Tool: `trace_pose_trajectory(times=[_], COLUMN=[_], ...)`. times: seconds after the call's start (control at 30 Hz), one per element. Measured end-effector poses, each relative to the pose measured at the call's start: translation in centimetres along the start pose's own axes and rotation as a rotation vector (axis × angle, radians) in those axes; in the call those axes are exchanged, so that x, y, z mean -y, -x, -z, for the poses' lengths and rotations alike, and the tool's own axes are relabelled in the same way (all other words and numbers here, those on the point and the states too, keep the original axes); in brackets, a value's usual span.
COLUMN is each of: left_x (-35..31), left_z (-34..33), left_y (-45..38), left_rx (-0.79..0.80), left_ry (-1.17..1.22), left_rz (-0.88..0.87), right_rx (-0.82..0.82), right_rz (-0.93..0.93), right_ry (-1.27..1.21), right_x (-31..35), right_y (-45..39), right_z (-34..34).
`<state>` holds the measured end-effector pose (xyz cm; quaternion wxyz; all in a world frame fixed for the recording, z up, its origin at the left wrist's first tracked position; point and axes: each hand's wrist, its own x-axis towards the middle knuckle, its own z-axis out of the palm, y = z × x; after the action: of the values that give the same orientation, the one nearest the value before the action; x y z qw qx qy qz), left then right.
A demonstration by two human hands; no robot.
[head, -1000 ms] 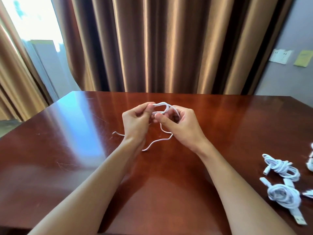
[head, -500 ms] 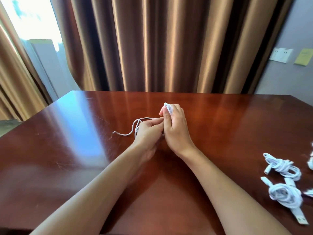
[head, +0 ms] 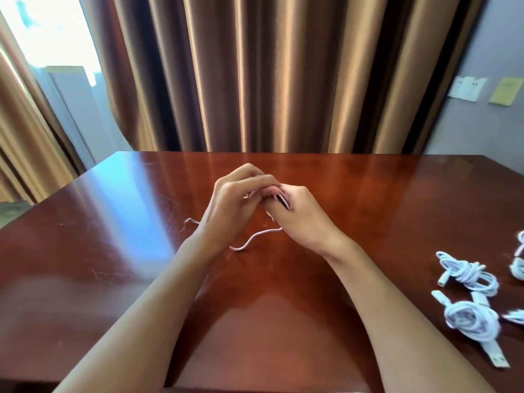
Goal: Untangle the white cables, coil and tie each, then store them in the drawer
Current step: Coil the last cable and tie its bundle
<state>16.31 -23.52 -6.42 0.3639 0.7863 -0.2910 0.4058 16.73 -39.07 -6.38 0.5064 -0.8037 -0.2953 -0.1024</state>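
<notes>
Centrally above table (head: 354,194): left hand (head: 229,207) and right hand (head: 302,214) touching, both curled around white cable (head: 255,238), loose end trailing onto wood; coiled cables (head: 467,296) well apart, far right.

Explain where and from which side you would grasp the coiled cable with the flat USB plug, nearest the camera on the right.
Grip the wound bundle of the coiled cable across its middle, coming from above. Its loops lie bunched flat on the table, while the USB plug sticks out loose and would dangle.
</notes>
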Motion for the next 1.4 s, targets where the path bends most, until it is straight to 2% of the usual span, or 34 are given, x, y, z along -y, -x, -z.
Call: trace_pose_trajectory(times=[0.07, 0.17, 0.3, 0.37, 0.43, 0.47, 0.53, 0.6, 0.67, 0.8, 0.87, 0.93, 1.03, 1.1, 1.17, 1.23, 1.3, 1.4], left_x=[-0.1, 0.0, -0.7, -1.4, -2.5, -3.0, -3.9, -4.4, -4.8, -5.5, -5.4, -4.4, -3.1, -2.6, -2.0, -1.4, -1.0, -1.2], left_z=[0.0, 0.3, -0.4, -1.1, -1.6, -1.7, -2.0, -2.3, -2.6, -2.7, -2.7, -2.6, -1.5, -0.7, -0.5, -0.5, -0.6, -0.3], left_y=[0.0, -0.2, -0.4, -0.3, -0.1, -0.1, 0.2, 0.5, 0.6, 0.4, 0.5, 0.8, 0.5, 0.3, 0.2, 0.3, 0.4, 0.4], left_rx=[-0.082, -0.274, -0.471, -0.515, -0.456, -0.396, -0.312, -0.278, -0.265, -0.187, -0.116, -0.089, -0.116, 0.022, 0.188, 0.229, 0.181, 0.049], left_ry=[0.016, 0.114, 0.412, 0.66, 0.942, 0.993, 0.992, 1.005, 1.055, 1.075, 1.014, 0.76, 0.266, 0.121, -0.018, -0.061, -0.025, -0.003], left_rz=[0.073, 0.287, 0.606, 0.787, 0.93, 0.975, 1.042, 1.067, 1.068, 1.082, 1.065, 0.929, 0.412, 0.077, -0.126, -0.196, -0.201, -0.098], right_rx=[0.001, -0.019, -0.14, -0.229, -0.311, -0.358, -0.459, -0.514, -0.49, -0.471, -0.526, -0.549, -0.408, -0.258, -0.174, -0.119, -0.086, -0.076], right_rz=[0.001, -0.025, 0.038, 0.108, 0.127, 0.114, 0.072, 0.056, 0.06, -0.039, -0.079, -0.102, -0.065, -0.018, -0.027, -0.073, -0.126, -0.161], right_ry=[-0.041, -0.137, -0.111, -0.199, -0.283, -0.313, -0.322, -0.178, -0.084, -0.207, -0.221, -0.161, 0.017, 0.142, 0.235, 0.255, 0.254, 0.064], right_x=[0.1, 0.3, 0.7, 1.2, 1.6, 1.7, 1.7, 1.2, 0.8, 0.8, 0.5, 0.1, -0.2, -0.3, -0.3, -0.3, -0.1, 0.0], right_y=[0.1, 0.1, 0.3, 0.5, 0.8, 0.8, 0.7, 0.5, 0.2, -0.2, -0.6, -0.8, -0.5, -0.1, 0.1, 0.1, 0.1, 0.1], right_z=[-0.2, 0.1, -0.5, -1.8, -3.2, -3.6, -4.0, -4.1, -4.2, -3.8, -3.2, -2.3, -0.8, -0.3, -0.3, -0.4, -0.5, -0.6])
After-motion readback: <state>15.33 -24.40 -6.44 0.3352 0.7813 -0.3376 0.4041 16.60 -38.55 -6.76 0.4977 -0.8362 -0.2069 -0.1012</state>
